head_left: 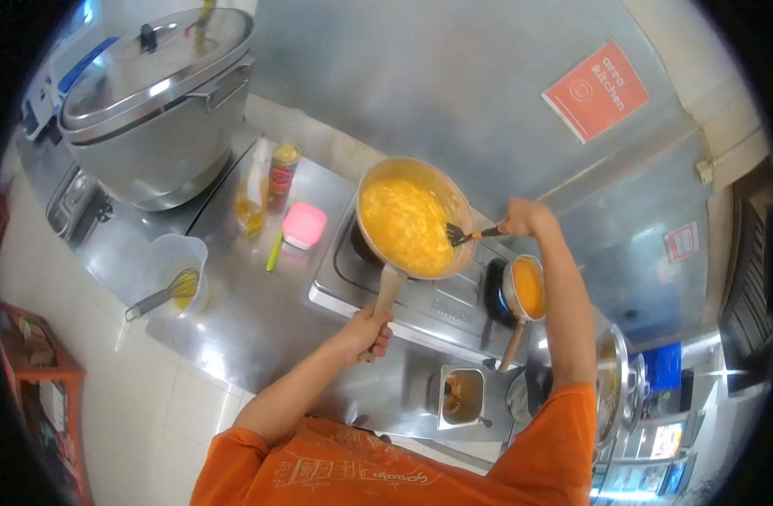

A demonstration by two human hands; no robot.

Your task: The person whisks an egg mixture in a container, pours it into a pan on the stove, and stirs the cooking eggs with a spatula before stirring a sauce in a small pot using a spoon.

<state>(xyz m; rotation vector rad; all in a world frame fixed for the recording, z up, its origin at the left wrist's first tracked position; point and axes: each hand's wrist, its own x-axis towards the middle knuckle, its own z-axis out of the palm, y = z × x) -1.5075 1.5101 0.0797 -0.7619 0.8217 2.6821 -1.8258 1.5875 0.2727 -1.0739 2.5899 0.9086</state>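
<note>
My left hand [365, 336] is closed around the handle of a frying pan [388, 291]. Yellow, lumpy egg [403, 219] covers the pan's bottom, and the pan sits over the left burner of a gas stove [433, 308]. In my right hand [528, 219] is a black spatula [467, 235]; its slotted head touches the egg at the pan's right side. A small saucepan [527, 288] of orange liquid rests on the right burner, below my right forearm.
Left of the stove are a pink-lidded container [305, 224], a green-handled utensil [275, 251], an oil bottle [253, 190], a can [283, 173] and a jug [203, 291] with a whisk [163, 293]. A large pot [167, 126] stands further left. A metal container [462, 396] lies in front.
</note>
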